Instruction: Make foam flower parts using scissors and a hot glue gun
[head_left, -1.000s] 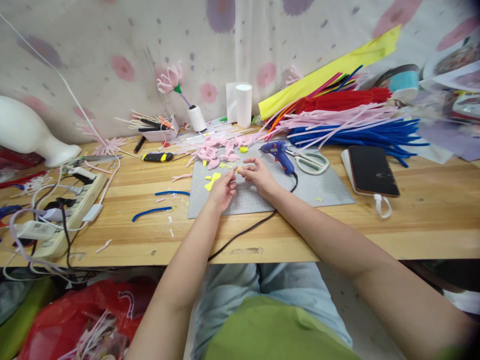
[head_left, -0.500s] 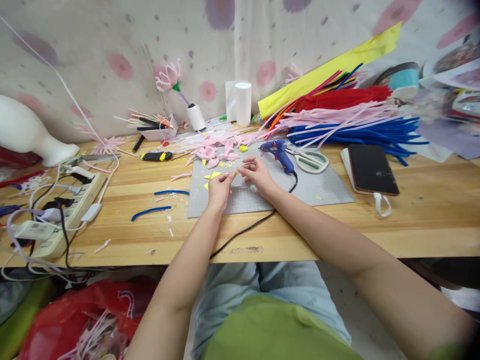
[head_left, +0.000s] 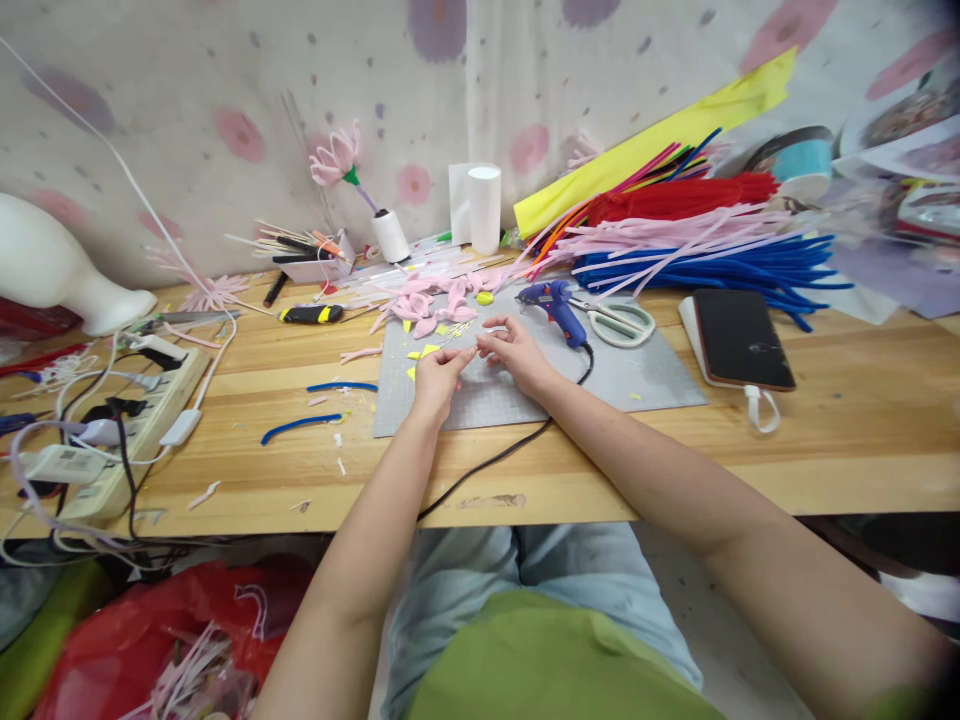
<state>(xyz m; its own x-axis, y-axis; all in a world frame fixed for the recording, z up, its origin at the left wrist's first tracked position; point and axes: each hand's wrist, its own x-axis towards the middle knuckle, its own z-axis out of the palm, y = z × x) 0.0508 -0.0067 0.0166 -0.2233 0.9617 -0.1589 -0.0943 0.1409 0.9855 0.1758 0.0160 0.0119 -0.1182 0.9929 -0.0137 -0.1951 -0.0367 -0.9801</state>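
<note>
Over the grey cutting mat (head_left: 622,380), my left hand (head_left: 441,380) and my right hand (head_left: 514,352) meet fingertip to fingertip. The left thumb and forefinger are pinched together. My right thumb and forefinger close at the same spot, the other fingers curled loosely. Whatever lies between the tips is too small to make out. Just beyond are pink fuzzy petal pieces (head_left: 424,305), a small yellow bud-like piece (head_left: 485,298) and yellow scraps (head_left: 429,350). A blue hot glue gun (head_left: 556,308) lies right of my right hand, with scissors (head_left: 622,325) beside it.
Bundled blue pipe cleaners (head_left: 705,270) and red ones (head_left: 682,198) lie at the back right. A black-topped device (head_left: 742,338) sits at right. A power strip (head_left: 139,430), a utility knife (head_left: 311,313) and blue stem pieces (head_left: 300,425) are leftward. The glue gun's cord (head_left: 487,462) crosses the front edge.
My fingertips have shifted slightly against each other. The small yellowish bit visible between them earlier is now hidden. Everything on the table stays in place.
</note>
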